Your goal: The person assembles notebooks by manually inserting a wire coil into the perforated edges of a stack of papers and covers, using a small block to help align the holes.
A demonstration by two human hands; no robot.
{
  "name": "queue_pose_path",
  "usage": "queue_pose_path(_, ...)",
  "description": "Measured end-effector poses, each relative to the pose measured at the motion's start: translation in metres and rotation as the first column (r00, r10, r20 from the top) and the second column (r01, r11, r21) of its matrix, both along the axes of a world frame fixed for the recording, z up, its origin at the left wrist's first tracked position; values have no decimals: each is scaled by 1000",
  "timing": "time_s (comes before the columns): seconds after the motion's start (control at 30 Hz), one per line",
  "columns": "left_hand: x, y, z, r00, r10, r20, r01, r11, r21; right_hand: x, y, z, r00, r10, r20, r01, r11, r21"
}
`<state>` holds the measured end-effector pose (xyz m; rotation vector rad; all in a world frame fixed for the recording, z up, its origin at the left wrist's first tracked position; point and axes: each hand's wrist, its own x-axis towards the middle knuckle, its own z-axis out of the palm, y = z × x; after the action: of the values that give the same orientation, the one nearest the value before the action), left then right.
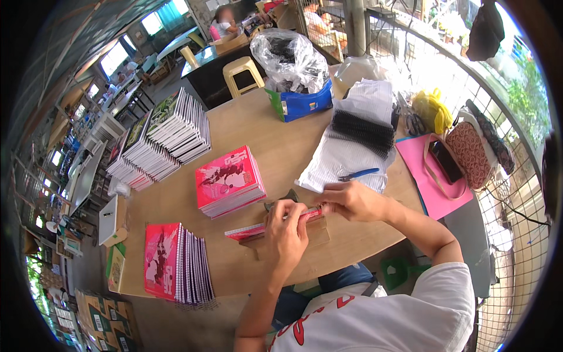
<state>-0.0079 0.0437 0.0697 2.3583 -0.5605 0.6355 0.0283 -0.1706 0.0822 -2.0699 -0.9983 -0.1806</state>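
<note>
Near the table's [281,152] front edge, your left hand [287,232] grips a pink notebook [243,232]; your right hand [353,201] narrows beside it, contents hidden.

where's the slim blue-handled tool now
In the head view, right of centre, the slim blue-handled tool lies on the crinkled white sheet, beyond the right hand.

Strong daylight floods in from my right through the wire mesh [509,253], bleaching the view beyond. My counter [284,138] is well lit and my fingers [280,214] look fairly sharp. Clear plastic [314,54] glints. Leftward, the room dims around glaring windows [114,60]; edges curve into a black rim.
</note>
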Motion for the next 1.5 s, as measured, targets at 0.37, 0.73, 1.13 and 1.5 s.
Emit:
queue_pose_path(0.37,-9,1,-2,999,-53,9,53,998,40,-25,10,4,941,-118,317,172,974,-147)
queue_pose_path(0.73,-17,-8,-5,986,-36,165,15,992,125,38,16,40,939,-147,-310,137,989,-54)
queue_pose_path(1.13,-5,-4,-11,975,-74,209,52,993,109,106,123,-66,975,-41,-218,-157,565,-810)
queue_pose_path(1.5,-4,37,-13,992,-10,126,0,997,81,77,-8,4,733,179,-657,-400,894,-202)
